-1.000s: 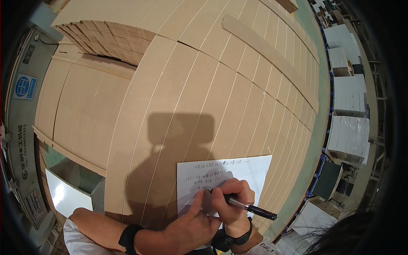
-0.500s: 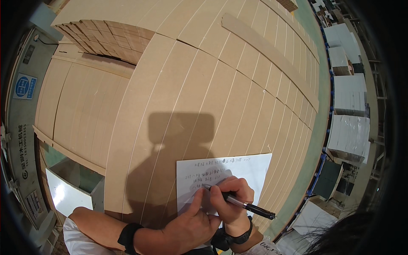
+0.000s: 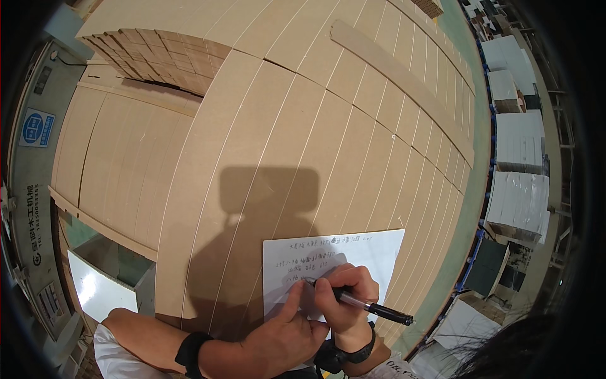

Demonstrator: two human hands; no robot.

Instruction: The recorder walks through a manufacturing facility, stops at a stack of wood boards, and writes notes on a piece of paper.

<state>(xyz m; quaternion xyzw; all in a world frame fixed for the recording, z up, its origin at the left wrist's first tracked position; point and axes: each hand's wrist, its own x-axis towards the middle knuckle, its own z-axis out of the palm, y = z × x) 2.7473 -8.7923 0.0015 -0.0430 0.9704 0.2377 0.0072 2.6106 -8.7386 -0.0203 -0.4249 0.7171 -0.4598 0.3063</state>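
A white sheet of paper (image 3: 372, 247) with several lines of dark handwriting lies on the light-brown boards (image 3: 265, 126). In my right hand (image 3: 346, 302), pinched between thumb and fingers, is a pen (image 3: 385, 312) with a clear barrel and black ends. Its tip meets the sheet at the lowest visible line, and its back end points down to the right. My left hand (image 3: 284, 335) rests on the lower part of the paper, index finger stretched toward the pen tip and thumb apart. Both hands cover the sheet's lower portion.
A loose long board strip (image 3: 401, 88) lies across the far boards. Stacked boards (image 3: 158, 60) rise at the far left, beside a lower board stack (image 3: 129, 158). A grey machine panel (image 3: 38, 170) stands left. White panel stacks (image 3: 519, 199) line the right beyond green floor.
My right hand and the pen have shifted slightly right along the written line. My left hand stays in nearly the same place on the paper.
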